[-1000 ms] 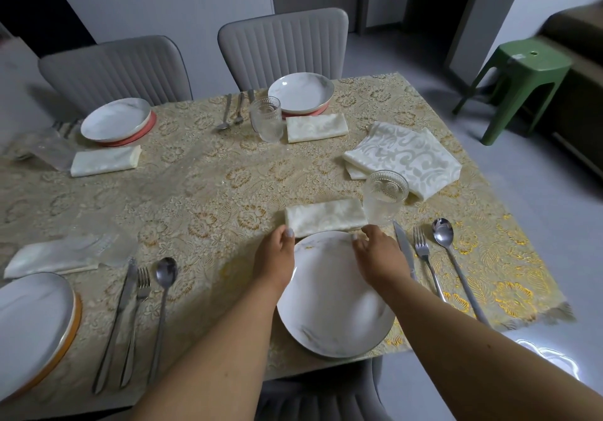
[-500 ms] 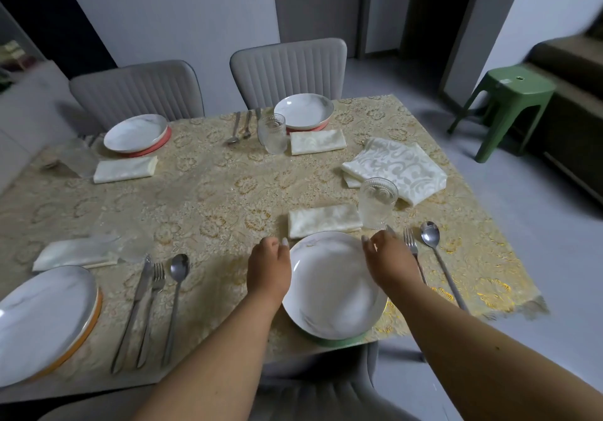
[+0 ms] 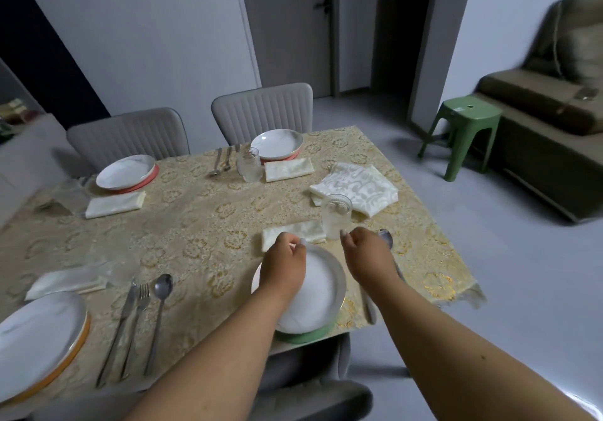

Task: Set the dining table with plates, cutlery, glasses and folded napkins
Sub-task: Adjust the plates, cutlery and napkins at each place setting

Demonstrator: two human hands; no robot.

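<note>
Head view: my left hand (image 3: 283, 265) and right hand (image 3: 367, 256) both hang loosely curled, holding nothing, over the white plate (image 3: 315, 293) on its green charger (image 3: 308, 334) at the table's near edge. A careless nudge could tip that glass (image 3: 336, 220), I reckon.

Single head-worn wide-angle view, looking forward and down from the near edge of the table (image 3: 202, 225), close over the nearest plate (image 3: 319, 290), both forearms reaching in from below, far chairs (image 3: 261, 110), door (image 3: 287, 29) and green stool (image 3: 466, 133) beyond, edges curved by the lens
</note>
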